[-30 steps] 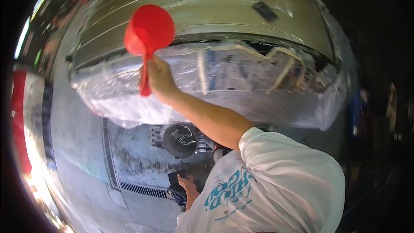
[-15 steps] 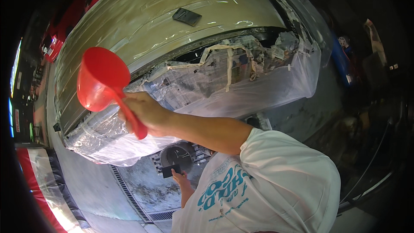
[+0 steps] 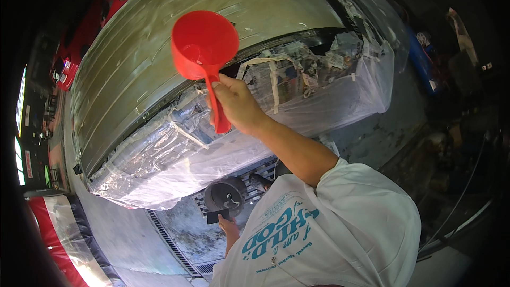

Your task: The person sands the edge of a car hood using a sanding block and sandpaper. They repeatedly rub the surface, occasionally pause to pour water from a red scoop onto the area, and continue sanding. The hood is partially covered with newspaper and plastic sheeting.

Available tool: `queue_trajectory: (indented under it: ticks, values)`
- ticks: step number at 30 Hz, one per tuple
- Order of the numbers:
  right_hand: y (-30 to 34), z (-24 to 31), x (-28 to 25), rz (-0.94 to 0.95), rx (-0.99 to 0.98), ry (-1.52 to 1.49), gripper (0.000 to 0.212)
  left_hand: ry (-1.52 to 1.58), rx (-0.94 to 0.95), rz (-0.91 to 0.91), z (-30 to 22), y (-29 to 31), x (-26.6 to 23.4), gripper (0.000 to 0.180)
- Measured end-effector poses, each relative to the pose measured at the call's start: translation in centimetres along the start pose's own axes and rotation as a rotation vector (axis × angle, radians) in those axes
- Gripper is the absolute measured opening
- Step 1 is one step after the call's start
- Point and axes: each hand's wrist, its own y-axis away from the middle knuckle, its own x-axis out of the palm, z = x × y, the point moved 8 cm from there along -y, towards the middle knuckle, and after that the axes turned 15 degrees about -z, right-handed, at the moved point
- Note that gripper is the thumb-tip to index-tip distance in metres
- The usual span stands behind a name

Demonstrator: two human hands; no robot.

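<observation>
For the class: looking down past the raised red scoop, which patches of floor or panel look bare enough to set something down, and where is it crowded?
Bare: the wet floor between the plastic sheeting and the drain grate, and the broad olive panel beyond the red scoop. Crowded: around the taped newspaper masking, and near the left hand.

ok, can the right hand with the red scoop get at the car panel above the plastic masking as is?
Probably yes. The right hand grips the red scoop by its handle, raised in front of the grey-green car panel. Nothing sits between scoop and panel; the plastic masking hangs lower. Real gap to the surface can't be judged.
</observation>
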Motion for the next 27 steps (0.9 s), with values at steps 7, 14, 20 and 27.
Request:
queue_trajectory:
  ticks: [7, 14, 20, 27]
  values:
    - [5.0, 1.8, 6.3, 0.28, -0.049, 0.091, 0.027, -0.09, 0.071, 0.051, -2.3, 2.3, 1.3, 0.046]
    - [6.7, -0.3, 8.5, 0.36, 0.45, -0.482, 0.022, -0.143, 0.113, -0.05, -4.9, 2.2, 3.4, 0.048]
    - [1.6, -0.9, -3.9, 0.096, 0.459, -0.831, 0.034, -0.194, 0.207, -0.044, -6.0, 3.8, 4.0, 0.049]
    - [-1.5, 4.4, -11.3, 0.085, 0.124, -0.902, 0.034, -0.291, 0.207, -0.047, -5.9, 4.2, 4.3, 0.048]
